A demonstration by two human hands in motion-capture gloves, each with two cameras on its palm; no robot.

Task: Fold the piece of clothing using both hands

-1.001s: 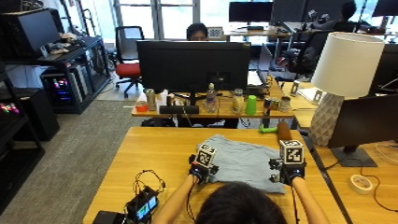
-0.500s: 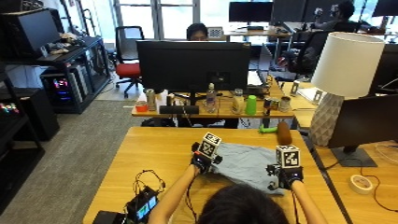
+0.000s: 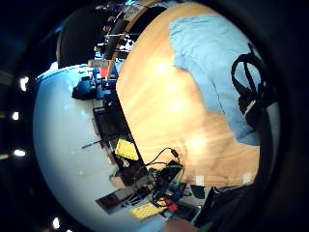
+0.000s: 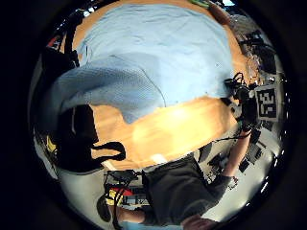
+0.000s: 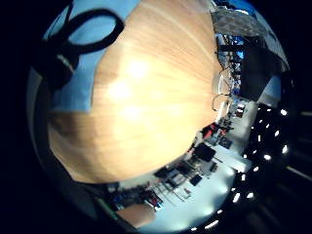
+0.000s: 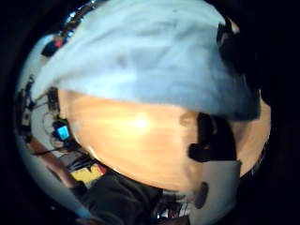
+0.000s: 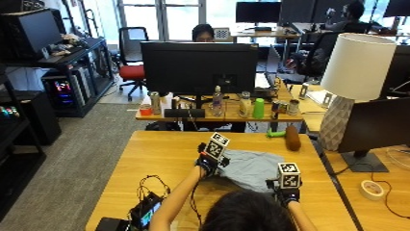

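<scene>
**Left hand carries the near edge away from the person; right hand draws back**

Since the earliest picture the left hand (image 7: 208, 163) lifts off the table (image 7: 154, 154) and travels up the outside view, away from the person, pinching an edge of the light blue garment (image 7: 251, 168). From that grip the cloth now hangs down and trails toward the person, folded over the part that lies flat beneath it. The right hand (image 7: 287, 188) comes the opposite way, nearer the person's head, so the two hands, level and side by side earlier, now stand staggered and farther apart. At the right hand's grip an edge of cloth drapes above the wood.
</scene>
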